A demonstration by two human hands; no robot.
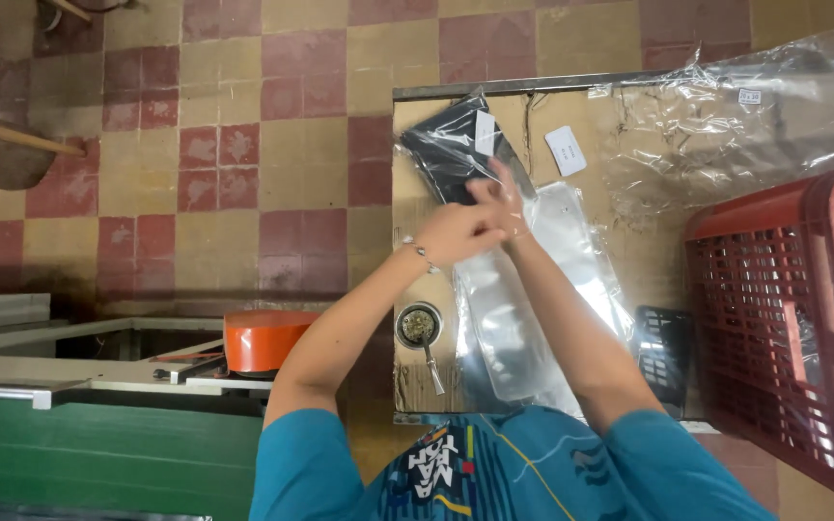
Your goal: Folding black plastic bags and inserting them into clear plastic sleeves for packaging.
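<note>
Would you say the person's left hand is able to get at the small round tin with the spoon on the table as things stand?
Probably yes. The round tin sits in the open just beside the left forearm, with nothing over it, though the left hand is now busy with the right hand at the black packet in clear wrap.

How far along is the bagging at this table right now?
Done: a dark item in a clear bag lies at the table's far edge. In hand: left hand and right hand meet there, over empty clear bags. Left, judging by them: more bags, plus loose plastic.

Even, soft daylight, glare on the clear plastic sheet (726, 116), slight motion blur, mild wide-angle bending at edges.
</note>
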